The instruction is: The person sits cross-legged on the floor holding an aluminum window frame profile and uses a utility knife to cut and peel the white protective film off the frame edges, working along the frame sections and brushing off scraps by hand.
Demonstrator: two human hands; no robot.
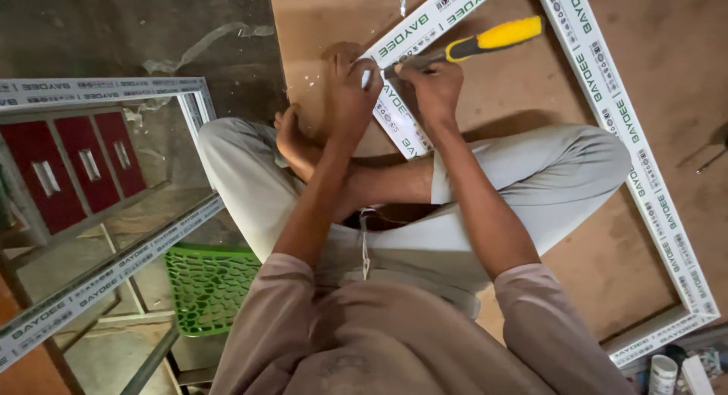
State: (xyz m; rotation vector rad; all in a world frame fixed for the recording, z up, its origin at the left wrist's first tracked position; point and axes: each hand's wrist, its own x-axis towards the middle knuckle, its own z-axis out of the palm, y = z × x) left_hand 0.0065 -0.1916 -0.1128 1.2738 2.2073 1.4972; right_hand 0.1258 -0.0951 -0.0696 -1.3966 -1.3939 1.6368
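The brown board floor [652, 54] fills the upper right of the view, and the person sits cross-legged on it in light grey trousers. A large white window frame [622, 130] wrapped in printed protective film lies flat on the board around the person's knees, one long side running down the right and a corner at the lower right. A second white frame [114, 270], glazed and reflecting red cabinet doors, stands at the left over the darker concrete. Below it sits a green plastic basket [208, 285] with a lattice wall.

Near the top centre, a shorter bar of the white frame [413, 35] slants down towards the person's bare feet. The left hand [350, 88] is closed around this bar, fingers wrapped over its edge, pressing it down just above the foot. The right hand [434, 84] is curled shut around the metal shaft of a chisel [485, 40] with a yellow and black handle, which points up and to the right. The tool's tip meets the bar between the two hands, which are almost touching. Small white shavings [312, 80] lie on the board just left of the left hand.
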